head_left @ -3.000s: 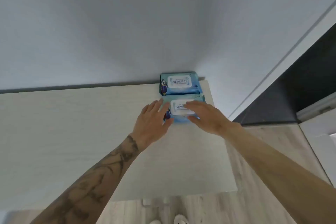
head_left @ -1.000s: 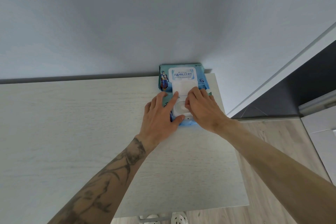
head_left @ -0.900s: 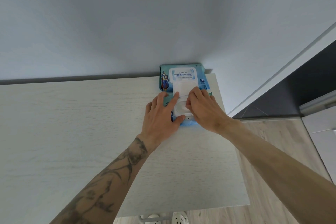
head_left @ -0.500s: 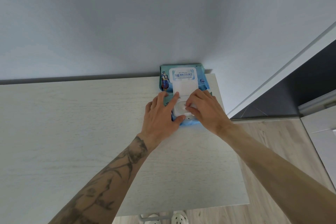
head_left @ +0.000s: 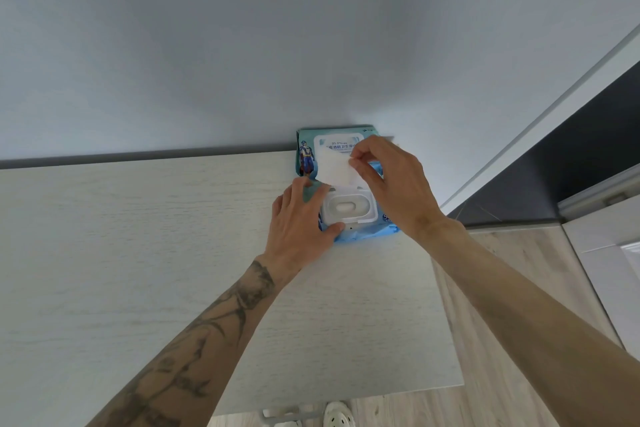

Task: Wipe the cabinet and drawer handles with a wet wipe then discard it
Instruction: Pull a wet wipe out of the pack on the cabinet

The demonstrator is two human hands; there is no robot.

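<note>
Since half a second ago, the right hand (head_left: 391,184) has lifted from the hole of the near pack of wipes (head_left: 349,215) and now pinches the flat white flap (head_left: 337,170) with thumb and finger, holding it up and back. The left hand (head_left: 301,218) lies flat with fingers spread on the pack, likely so it stays put on the worktop (head_left: 173,253), and no wet wipe is out yet. The far pack (head_left: 311,149) by the wall shows "99.9%" and small words too blurry to read.
</note>
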